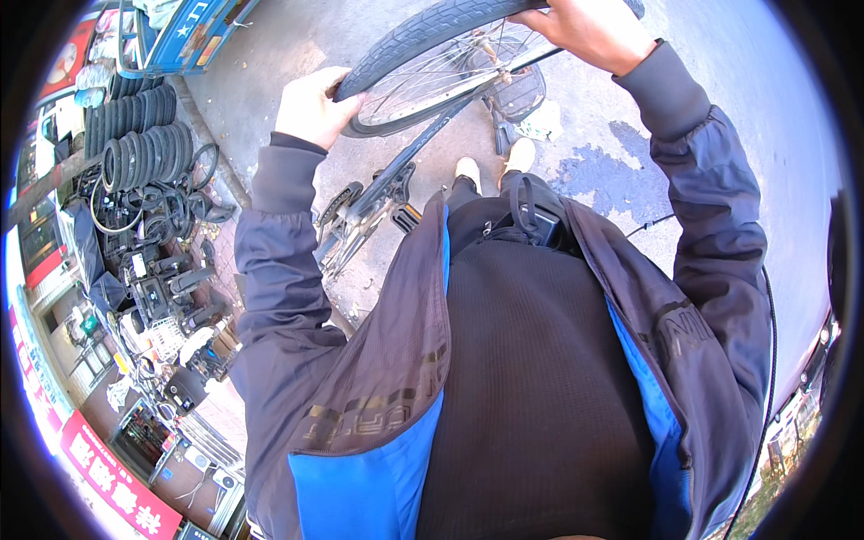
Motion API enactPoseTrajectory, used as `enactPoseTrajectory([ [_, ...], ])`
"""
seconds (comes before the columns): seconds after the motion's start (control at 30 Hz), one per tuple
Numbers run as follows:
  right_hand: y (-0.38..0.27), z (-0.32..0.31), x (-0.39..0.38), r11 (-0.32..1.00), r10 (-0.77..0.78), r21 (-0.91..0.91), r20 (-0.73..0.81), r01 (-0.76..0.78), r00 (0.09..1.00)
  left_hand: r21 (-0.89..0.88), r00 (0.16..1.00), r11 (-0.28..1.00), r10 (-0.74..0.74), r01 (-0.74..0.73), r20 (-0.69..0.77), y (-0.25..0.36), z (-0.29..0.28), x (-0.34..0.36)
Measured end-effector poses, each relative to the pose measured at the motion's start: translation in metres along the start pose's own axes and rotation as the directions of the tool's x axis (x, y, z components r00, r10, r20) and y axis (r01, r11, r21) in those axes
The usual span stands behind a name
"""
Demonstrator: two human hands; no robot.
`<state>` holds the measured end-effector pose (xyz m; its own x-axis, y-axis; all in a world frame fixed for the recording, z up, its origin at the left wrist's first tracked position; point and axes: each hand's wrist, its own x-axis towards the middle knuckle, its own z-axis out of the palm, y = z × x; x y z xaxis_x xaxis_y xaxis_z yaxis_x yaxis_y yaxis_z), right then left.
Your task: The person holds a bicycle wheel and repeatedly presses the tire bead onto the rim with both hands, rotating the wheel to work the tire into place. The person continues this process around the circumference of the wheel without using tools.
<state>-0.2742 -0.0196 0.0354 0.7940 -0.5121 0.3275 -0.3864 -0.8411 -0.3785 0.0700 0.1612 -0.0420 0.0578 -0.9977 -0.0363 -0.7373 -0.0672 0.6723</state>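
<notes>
On my feed, the left hand [315, 105] is pinching a bicycle tire [423, 36]. The right hand [594, 34] is gripping it too, its fingers partly hidden from me.

Holds both arms out in front, set wide apart! Points the left forearm [283, 256] almost straight ahead, slants the right forearm [711, 189] inward. Carries the right hand [589, 34] higher in view, cropped slightly by the top edge; holds the left hand [308, 106] lower, fully in sight. Grips with the left, thumb [349, 108] laid across toward the right, fingers mostly hidden beyond. Grips with the right too, one digit poking out leftward, finger or thumb hard to tell! Shows both hands bare.
</notes>
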Motion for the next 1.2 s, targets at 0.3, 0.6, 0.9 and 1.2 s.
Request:
enactPoseTrajectory([
  [0.3,-0.003,-0.005,0.003,1.000,0.010,-0.001,0.007,-0.010,1.000,-0.087,0.996,0.995,0.041,-0.047,-0.077,-0.032,0.024,-0.021],
  [0.6,-0.013,-0.014,0.020,0.997,0.069,-0.048,0.157,-0.062,0.985,-0.030,0.884,0.950,-0.300,0.310,-0.359,-0.100,0.102,-0.055],
  [0.9,-0.031,0.020,0.004,0.972,0.025,-0.233,-0.040,-0.034,0.999,-0.068,0.973,0.977,-0.193,0.203,0.126,-0.109,0.035,-0.023],
  [1.2,-0.023,0.008,0.020,0.989,-0.018,-0.149,0.008,0.019,1.000,-0.003,0.995,0.997,-0.076,0.076,0.062,-0.080,0.034,-0.028],
])
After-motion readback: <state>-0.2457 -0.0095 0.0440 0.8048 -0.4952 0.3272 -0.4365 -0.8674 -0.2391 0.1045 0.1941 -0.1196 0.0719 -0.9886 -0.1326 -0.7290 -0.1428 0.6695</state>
